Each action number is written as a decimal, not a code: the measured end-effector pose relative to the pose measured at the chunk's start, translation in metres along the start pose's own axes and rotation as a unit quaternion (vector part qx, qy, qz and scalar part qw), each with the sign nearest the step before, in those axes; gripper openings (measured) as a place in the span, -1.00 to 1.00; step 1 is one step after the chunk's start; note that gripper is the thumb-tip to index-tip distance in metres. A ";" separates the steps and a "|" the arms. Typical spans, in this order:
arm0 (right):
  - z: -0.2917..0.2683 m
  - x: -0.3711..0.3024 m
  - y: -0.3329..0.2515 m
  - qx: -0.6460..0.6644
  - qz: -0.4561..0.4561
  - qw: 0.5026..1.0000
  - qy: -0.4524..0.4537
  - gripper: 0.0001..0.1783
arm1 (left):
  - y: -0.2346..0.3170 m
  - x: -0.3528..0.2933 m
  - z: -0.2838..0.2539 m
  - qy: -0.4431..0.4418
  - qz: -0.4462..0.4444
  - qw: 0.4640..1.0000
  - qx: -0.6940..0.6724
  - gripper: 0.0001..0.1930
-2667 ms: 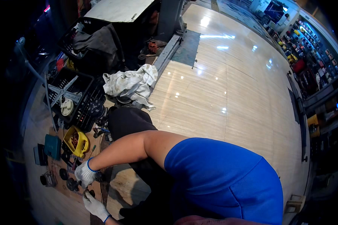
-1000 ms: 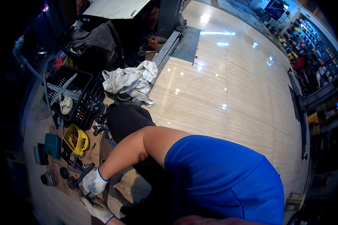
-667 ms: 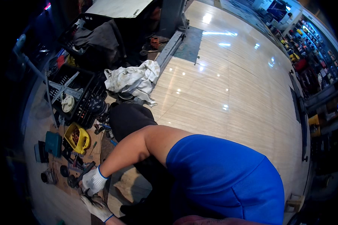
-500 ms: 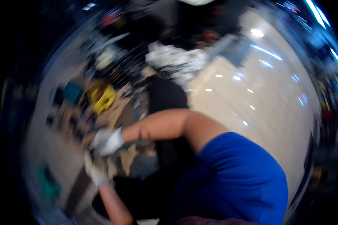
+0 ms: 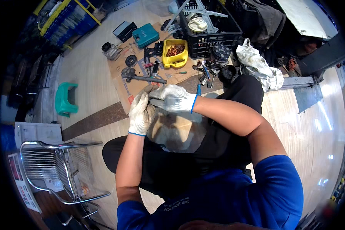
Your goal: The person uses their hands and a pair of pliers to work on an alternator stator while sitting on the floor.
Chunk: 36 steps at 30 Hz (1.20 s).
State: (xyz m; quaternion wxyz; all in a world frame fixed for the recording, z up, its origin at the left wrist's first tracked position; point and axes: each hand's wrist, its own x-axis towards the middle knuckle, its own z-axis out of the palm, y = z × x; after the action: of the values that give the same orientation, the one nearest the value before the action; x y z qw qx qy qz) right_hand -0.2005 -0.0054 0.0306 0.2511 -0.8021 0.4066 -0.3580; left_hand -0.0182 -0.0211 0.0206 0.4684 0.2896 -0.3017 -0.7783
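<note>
White knit gloves with blue cuffs cover both my hands, which meet in front of my knees. My left hand is closed with its fingertips pressed together. Against it rests my right hand, its fingers bent inward; whatever lies between the hands is too small or too hidden to name. Just beyond them, a grey metal part with a long shaft lies on a flattened cardboard sheet. A blue-handled tool is close to my right wrist. Beneath my hands is a stained, pale surface between my legs.
A yellow container with copper-coloured bits, a teal case and loose black parts lie farther off. Behind stands a black crate, beside a white cloth. At left are a green stool and metal chair.
My view has turned and steadied from a blur, so the hands now appear nearer the middle. They stay close together, and the chair at left has come into sight.
</note>
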 end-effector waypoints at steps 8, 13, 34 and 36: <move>-0.003 0.002 -0.027 -0.077 0.047 0.995 0.032 -0.73 | 0.004 0.006 -0.010 0.084 0.053 0.995 0.021 -0.66; 0.006 0.002 -0.011 -0.054 0.017 0.990 0.126 -0.63 | 0.008 0.010 0.006 0.046 0.048 0.998 -0.003 -0.64; -0.006 0.003 -0.022 -0.001 0.040 0.994 0.101 -0.69 | 0.011 0.007 0.009 -0.026 0.009 0.999 -0.027 -0.52; -0.009 0.000 -0.027 -0.073 0.047 0.994 0.065 -0.71 | 0.011 0.002 0.020 -0.026 -0.006 0.999 -0.042 -0.46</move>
State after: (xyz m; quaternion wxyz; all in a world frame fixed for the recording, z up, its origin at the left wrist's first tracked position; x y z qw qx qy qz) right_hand -0.1946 0.0081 0.0552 0.1816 -0.7733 0.4840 -0.3670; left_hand -0.0282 -0.0234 0.0413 0.4674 0.2506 -0.2790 -0.8006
